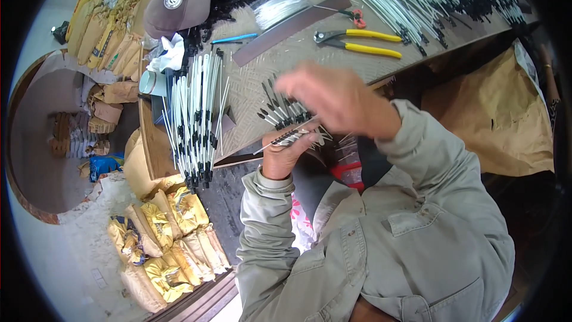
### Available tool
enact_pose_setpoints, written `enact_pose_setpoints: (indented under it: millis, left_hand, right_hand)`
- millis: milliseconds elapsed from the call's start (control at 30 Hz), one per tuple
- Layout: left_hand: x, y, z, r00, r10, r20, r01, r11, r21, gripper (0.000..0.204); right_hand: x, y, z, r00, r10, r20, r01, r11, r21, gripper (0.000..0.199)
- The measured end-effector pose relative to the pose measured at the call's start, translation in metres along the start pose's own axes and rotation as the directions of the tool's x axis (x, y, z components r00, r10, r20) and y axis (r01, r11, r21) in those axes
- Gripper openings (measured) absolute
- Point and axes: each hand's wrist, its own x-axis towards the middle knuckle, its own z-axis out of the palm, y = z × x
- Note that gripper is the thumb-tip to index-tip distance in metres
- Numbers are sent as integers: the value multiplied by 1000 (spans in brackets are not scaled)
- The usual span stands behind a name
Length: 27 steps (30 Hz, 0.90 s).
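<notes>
I see the left hand (285, 156) with its grip closed around a fanned bundle of black-tipped rods (292, 120), held just above the near edge of the counter (262, 71). The right hand (339, 100) hovers over that bundle, blurred, fingers loosely spread, holding nothing I can make out. I'd keep the tips level while sorting. Left of the bundle lies a rod pile (196, 119); beyond it, yellow-handled pliers (360, 42).

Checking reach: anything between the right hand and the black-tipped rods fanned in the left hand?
Nothing visible. The right hand hovers just above the fanned rods that the left hand grips; only open air shows between them.
</notes>
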Motion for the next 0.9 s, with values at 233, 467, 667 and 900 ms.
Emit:
enact_pose_setpoints:
  millis: [233, 467, 667, 900]
  left_hand:
    - [2, -13, -8, 980, 58, 190, -57, 998, -9, 22]
    - [1, -12, -9, 985, 67, 162, -61, 997, -45, 22]
    - [9, -6, -13, 995, -9, 103, 39, 956, -290, 24]
    - [15, -4, -14, 987, -49, 154, 94, 948, -304, 24]
  right_hand:
    - [-8, 84, 43, 817, -172, 551, 302, 941, -153, 34]
    - [11, 90, 39, 813, -88, 576, 139, 989, -45, 31]
    - [107, 157, 6, 961, 206, 184, -98, 876, -471, 13]
    - [128, 219, 17, 906, 299, 300, 156, 422, -893, 10]
